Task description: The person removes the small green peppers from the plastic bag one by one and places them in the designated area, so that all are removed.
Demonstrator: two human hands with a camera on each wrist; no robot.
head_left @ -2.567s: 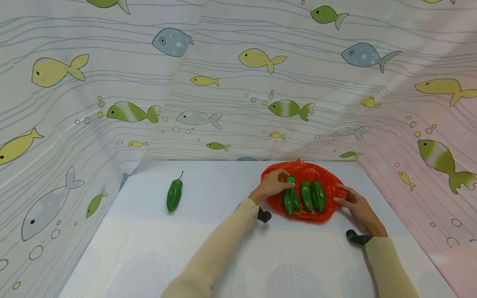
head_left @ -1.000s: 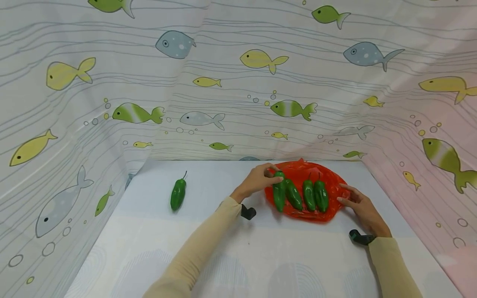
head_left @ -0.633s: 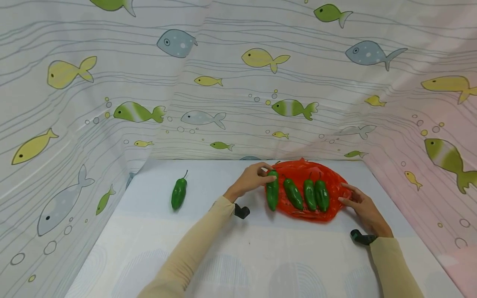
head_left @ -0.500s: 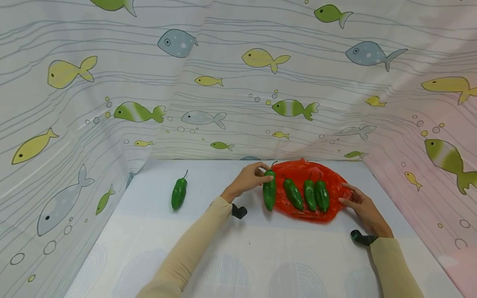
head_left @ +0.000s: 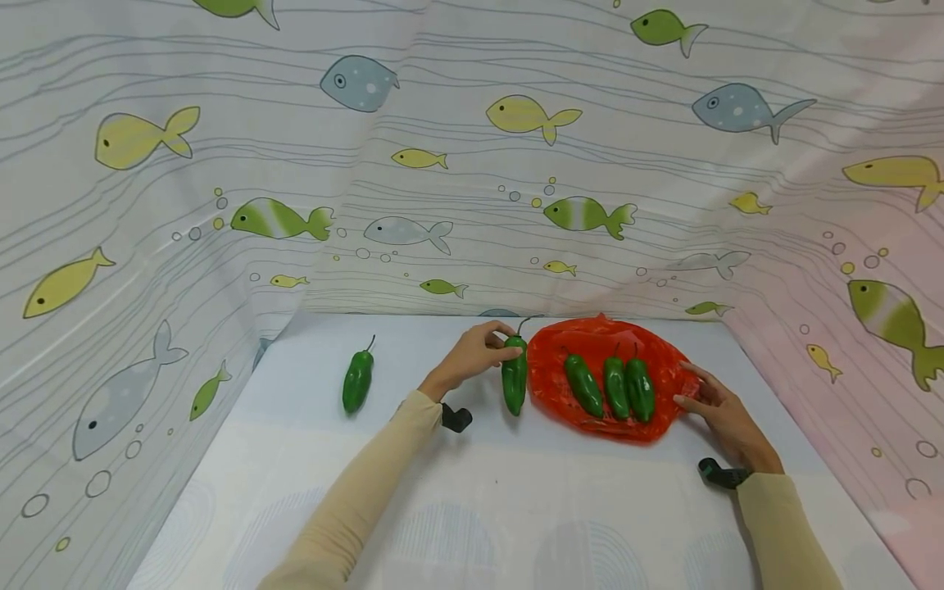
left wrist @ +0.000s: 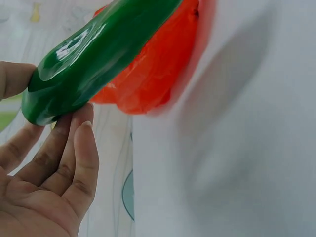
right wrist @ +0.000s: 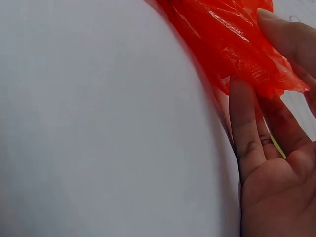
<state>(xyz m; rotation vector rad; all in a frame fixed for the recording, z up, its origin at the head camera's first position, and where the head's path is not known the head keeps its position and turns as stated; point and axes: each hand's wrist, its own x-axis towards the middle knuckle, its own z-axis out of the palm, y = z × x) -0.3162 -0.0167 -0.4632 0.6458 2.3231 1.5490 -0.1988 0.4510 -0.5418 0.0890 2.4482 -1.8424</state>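
Note:
My left hand [head_left: 472,356] pinches a green pepper [head_left: 514,381] near its stem end, just left of the red plastic bag [head_left: 546,385]. In the left wrist view the thumb and fingers of the left hand [left wrist: 49,173] hold that pepper [left wrist: 94,59] above the white surface, its shadow below. Three green peppers lie on the red bag, one [head_left: 584,385] tilted and two [head_left: 615,388] side by side. At the bag's right edge is my right hand [head_left: 726,418]. The right wrist view shows the right hand's [right wrist: 276,163] thumb and fingers on either side of the bag's crumpled edge [right wrist: 237,44].
Another green pepper [head_left: 357,381] lies apart on the left of the white table [head_left: 442,508]. Fish-patterned sheets [head_left: 442,188] stand behind the table and along both sides.
From among the peppers on the bag, my left hand has carried one leftward, off the bag's left edge. The right hand stays at the bag's right edge. The view has shifted slightly.

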